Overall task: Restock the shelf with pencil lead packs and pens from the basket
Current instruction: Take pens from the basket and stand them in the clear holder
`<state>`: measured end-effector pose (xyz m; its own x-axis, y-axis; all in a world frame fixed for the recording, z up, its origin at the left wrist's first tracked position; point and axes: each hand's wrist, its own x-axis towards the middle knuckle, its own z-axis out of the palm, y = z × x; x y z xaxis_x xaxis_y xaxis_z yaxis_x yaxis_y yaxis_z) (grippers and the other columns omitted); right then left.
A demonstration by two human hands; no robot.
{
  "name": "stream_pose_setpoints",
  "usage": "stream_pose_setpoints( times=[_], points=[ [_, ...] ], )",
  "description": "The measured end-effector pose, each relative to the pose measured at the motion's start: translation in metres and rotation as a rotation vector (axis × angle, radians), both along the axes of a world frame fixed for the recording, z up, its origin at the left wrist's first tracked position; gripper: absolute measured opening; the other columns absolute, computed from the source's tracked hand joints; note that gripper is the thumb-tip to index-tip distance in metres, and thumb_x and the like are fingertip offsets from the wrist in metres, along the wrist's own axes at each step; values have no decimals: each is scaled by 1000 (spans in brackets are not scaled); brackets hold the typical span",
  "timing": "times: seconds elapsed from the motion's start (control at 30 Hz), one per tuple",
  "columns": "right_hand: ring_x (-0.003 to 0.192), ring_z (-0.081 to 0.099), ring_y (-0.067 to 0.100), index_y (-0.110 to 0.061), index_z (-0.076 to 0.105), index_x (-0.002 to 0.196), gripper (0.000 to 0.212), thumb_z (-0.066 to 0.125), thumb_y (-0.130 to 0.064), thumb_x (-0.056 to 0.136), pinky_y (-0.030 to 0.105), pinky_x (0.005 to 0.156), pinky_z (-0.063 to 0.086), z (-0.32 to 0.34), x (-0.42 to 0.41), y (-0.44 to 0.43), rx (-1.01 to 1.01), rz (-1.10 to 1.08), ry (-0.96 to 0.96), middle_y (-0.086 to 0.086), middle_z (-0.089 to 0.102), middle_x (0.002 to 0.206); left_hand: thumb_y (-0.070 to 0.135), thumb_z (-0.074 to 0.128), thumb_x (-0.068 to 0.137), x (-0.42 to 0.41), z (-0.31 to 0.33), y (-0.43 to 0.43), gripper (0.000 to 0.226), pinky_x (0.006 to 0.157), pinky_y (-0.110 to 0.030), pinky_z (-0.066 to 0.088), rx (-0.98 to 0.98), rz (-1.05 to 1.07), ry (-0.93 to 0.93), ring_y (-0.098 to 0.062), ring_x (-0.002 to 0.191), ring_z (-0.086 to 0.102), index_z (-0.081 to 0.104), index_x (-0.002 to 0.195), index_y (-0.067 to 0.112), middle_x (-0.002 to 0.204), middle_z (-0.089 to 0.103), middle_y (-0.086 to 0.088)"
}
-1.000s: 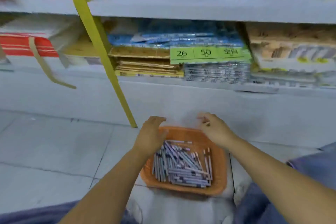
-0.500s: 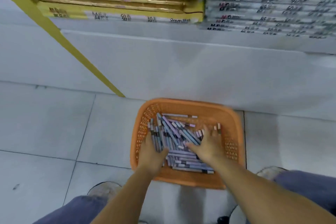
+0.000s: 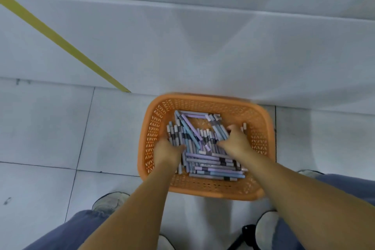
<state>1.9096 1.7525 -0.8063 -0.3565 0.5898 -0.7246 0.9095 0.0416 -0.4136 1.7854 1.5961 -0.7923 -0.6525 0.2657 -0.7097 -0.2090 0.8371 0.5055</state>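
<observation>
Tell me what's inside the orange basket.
The basket holds a loose pile of purple and blue pens, with the left hand and right hand on top. Whatever lies beneath the pile and hands is covered.

Your basket (image 3: pixel 205 191) sits on the floor (image 3: pixel 50 128), just in front of the shelf base (image 3: pixel 203 46). The pens (image 3: pixel 213 166) lie inside it, with your left hand (image 3: pixel 167 152) and right hand (image 3: pixel 236 144) on the pile.
</observation>
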Motion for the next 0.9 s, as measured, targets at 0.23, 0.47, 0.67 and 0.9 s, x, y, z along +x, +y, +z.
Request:
stream_pose_setpoints(
  times=[0.23, 0.47, 0.67, 0.9],
  points=[
    [68, 52, 14, -17, 52, 101, 18, 63, -11, 88, 24, 51, 34, -1, 2, -2, -16, 18, 40, 7, 62, 93, 11, 65, 95, 7, 0, -1, 41, 90, -34, 50, 81, 117, -128, -31, 109, 65, 54, 134, 13, 123, 68, -11],
    [67, 51, 8, -15, 49, 113, 29, 66, -17, 88, 23, 50, 35, 6, 9, -2, -92, -15, 59, -3, 55, 82, 31, 55, 102, 3, 14, -15, 28, 65, -37, 58, 166, 165, -138, -28, 81, 69, 61, 124, 14, 96, 72, -14],
    [89, 65, 22, -15, 54, 126, 30, 57, -21, 97, 32, 73, 49, 13, 9, -2, -105, -52, 123, 5, 66, 101, 41, 53, 102, -2, 19, -26, 21, 55, -28, 48, 229, 163, -108, -14, 55, 60, 61, 98, 23, 71, 67, 2],
    [80, 64, 13, -23, 53, 114, 15, 43, -22, 102, 31, 68, 50, 68, 5, -3, -66, -17, 285, -4, 66, 86, 48, 56, 98, 3, 53, -21, 31, 55, -23, 44, 272, 8, -106, -9, 49, 51, 52, 76, 27, 56, 55, 6]
  ],
)
